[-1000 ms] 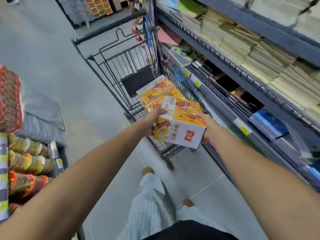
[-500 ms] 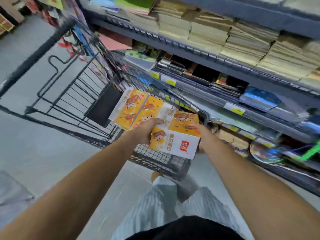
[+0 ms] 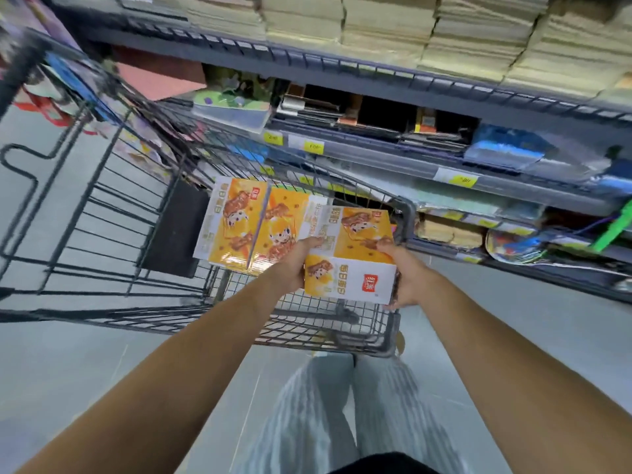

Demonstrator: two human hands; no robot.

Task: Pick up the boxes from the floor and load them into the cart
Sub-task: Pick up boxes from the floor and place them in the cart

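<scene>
Closest to the camera are pale striped trousers [image 3: 342,415] above a grey floor [image 3: 85,378]. Two bare forearms reach forward. The left hand [image 3: 292,268] grips the left side of an orange-and-white cardboard box [image 3: 352,258], its fingers curled over the top edge. The right hand [image 3: 405,278] clasps the right side, thumb on top and fingers wrapped under the lower corner.

This held box sits inside the near right corner of a black wire shopping cart [image 3: 405,217], above its mesh bottom; whether it rests on the mesh cannot be told. Its white front face carries a red square logo [image 3: 370,279] and orange Chinese characters too blurred to read.

Just beyond it, two matching orange boxes lie flat side by side in the cart, the right one [image 3: 280,227] just beside the held box and the left one [image 3: 232,220] beside a black panel [image 3: 174,230].

Past the cart stands grey metal shelving [image 3: 376,80]. Yellow price labels [image 3: 458,180] on its edges are illegible. The top shelf holds stacks of pale paper goods [image 3: 478,35].
</scene>
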